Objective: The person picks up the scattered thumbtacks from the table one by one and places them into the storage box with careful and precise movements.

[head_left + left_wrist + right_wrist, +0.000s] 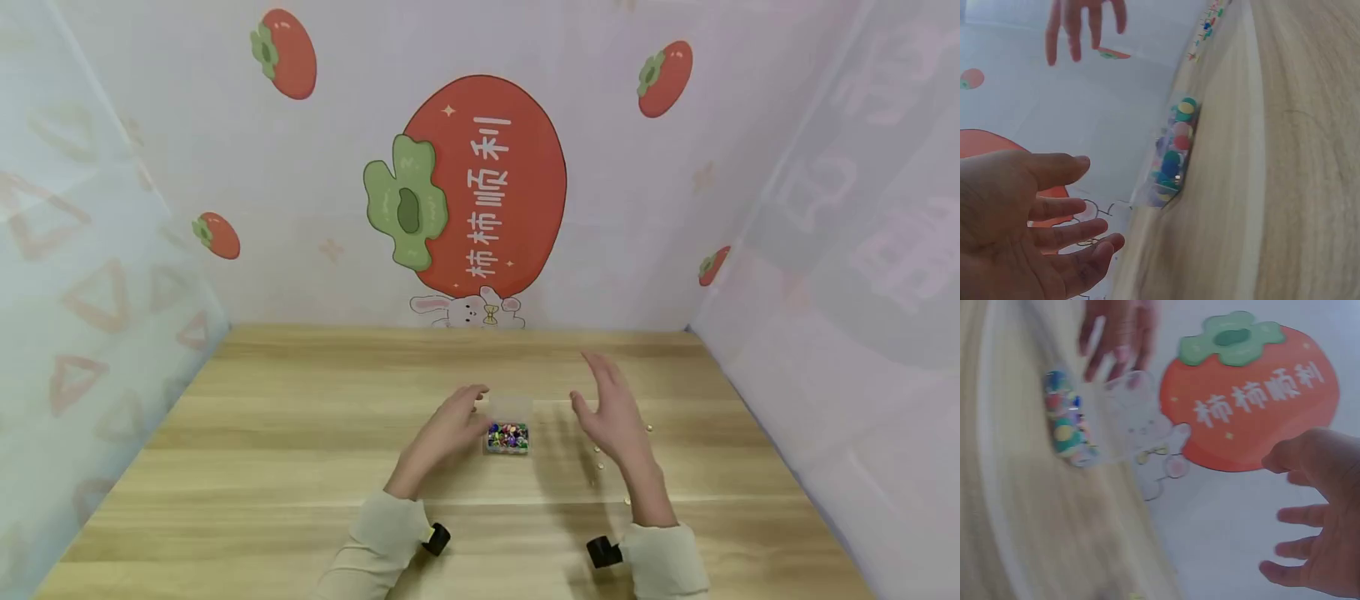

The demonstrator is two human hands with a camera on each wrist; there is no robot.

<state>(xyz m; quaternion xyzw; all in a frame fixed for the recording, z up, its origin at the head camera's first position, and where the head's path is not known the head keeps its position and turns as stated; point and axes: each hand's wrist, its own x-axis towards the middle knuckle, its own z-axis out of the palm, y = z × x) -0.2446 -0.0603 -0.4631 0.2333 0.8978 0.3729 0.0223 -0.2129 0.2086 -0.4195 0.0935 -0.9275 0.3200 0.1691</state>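
Observation:
A small clear box (508,448) stands on the table with its transparent lid (510,407) raised at the back. Many-coloured thumbtacks (507,435) fill it; their round heads show in the left wrist view. Just left of the box is my left hand (448,427), fingers loosely extended and nothing held; whether it touches the box, I cannot tell. My right hand (613,417) hovers to the right, thumb apart from the fingers, with nothing in it. Several loose thumbtacks (1207,26) lie on the table beneath and beside the right hand.
The wood-grain table (300,433) is enclosed by a back wall (337,167) with printed persimmons and a rabbit, and by pale side panels (847,250). Black wrist cameras (603,552) sit at both sleeve cuffs.

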